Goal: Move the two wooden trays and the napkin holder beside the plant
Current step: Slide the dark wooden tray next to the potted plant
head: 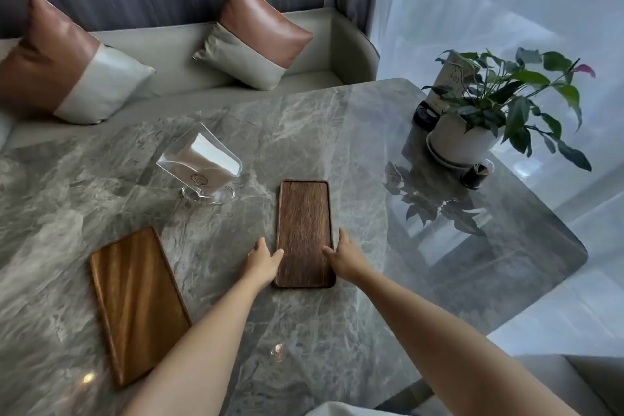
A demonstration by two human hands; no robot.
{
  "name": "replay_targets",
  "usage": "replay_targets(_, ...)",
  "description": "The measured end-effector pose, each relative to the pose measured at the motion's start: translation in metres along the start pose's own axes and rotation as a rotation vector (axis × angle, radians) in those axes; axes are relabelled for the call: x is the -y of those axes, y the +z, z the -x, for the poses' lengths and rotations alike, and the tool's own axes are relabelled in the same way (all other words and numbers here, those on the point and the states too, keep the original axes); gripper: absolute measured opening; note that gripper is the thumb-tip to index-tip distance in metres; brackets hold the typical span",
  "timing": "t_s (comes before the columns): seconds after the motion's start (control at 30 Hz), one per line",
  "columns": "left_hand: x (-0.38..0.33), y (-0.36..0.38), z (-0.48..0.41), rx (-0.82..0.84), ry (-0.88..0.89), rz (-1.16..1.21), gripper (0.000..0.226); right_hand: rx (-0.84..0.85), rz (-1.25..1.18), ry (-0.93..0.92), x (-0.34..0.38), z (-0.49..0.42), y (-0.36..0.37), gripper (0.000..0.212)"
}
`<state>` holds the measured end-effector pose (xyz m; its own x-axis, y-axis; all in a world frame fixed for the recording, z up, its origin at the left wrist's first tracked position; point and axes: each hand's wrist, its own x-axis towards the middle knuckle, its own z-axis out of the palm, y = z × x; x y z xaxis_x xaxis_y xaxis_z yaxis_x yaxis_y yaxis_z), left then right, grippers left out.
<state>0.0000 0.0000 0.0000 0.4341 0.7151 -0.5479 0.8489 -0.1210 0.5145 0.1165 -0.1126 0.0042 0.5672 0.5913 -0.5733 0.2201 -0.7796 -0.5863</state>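
Observation:
A dark wooden tray [304, 223] lies flat in the middle of the grey marble table [337, 132]. My left hand [263, 258] touches its left long edge near the front and my right hand [342, 255] touches its right edge, fingers curled on the rim. A lighter wooden tray [135, 300] lies at the front left, slanted and partly under my left forearm. The clear napkin holder [201, 167] with white napkins stands behind the trays. The potted plant [496, 111] in a white pot stands at the far right.
A card stand [450, 84] and a small black jar [426, 115] sit behind the plant, another dark jar [476, 174] in front of it. A sofa with two cushions [256, 30] runs behind the table. The rounded table corner lies at right, by a sheer curtain.

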Motion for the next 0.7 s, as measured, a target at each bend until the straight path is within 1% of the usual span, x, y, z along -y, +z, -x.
replay_targets(0.07,-0.002,0.001,0.000,0.019,-0.001,0.011,0.059,-0.026,-0.045,0.010,0.002,-0.001,-0.002,0.064)
replay_targets(0.2,-0.002,0.005,-0.001,0.042,-0.009,0.009,0.055,-0.002,-0.143,0.074,0.005,-0.004,-0.003,0.050)
replay_targets(0.23,-0.002,0.006,-0.003,0.043,-0.012,0.012,0.054,0.013,-0.144,0.085,0.004,-0.007,-0.003,0.044)
replay_targets(0.3,-0.001,0.005,-0.005,0.054,-0.031,0.020,0.051,0.038,-0.140,0.120,0.001,-0.014,-0.001,0.024)
replay_targets(0.4,-0.001,0.005,-0.007,0.060,-0.047,0.028,0.047,0.044,-0.115,0.149,-0.004,-0.020,0.000,0.041)
replay_targets(0.63,0.002,0.007,-0.010,0.046,-0.036,-0.009,0.039,0.046,-0.125,0.148,-0.008,-0.025,-0.002,0.044)
replay_targets(0.7,0.002,0.008,-0.010,0.039,-0.027,-0.010,0.040,0.038,-0.143,0.129,-0.007,-0.025,-0.003,0.045)
